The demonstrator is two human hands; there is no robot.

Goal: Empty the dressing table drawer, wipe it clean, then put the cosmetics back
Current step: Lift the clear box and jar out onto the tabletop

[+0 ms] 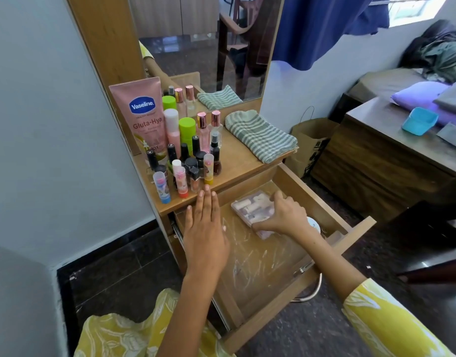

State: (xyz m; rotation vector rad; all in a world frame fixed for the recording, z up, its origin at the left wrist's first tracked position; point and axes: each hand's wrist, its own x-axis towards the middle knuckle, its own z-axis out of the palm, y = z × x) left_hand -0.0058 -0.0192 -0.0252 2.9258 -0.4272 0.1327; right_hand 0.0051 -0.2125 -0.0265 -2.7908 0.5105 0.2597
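Note:
The wooden drawer (258, 276) is pulled out, its scratched floor mostly bare. At its far right lies a clear plastic case of small cosmetics (250, 206), with my right hand (286, 215) closed around its near end. A white round jar (315, 225) peeks out behind that wrist. My left hand (205, 228) hovers flat, fingers together, over the drawer's left part, fingertips near the tabletop edge, holding nothing. On the dressing table top (237, 163) stand many bottles and lip balms (185, 161), a pink Vaseline tube (142, 117) and a folded striped cloth (260, 135).
A mirror (206, 42) rises behind the tabletop. A brown paper bag (309, 140) sits on the floor to the right of the table, beside a wooden bed frame (376, 161) with a blue tub (419, 121). A grey wall is at the left.

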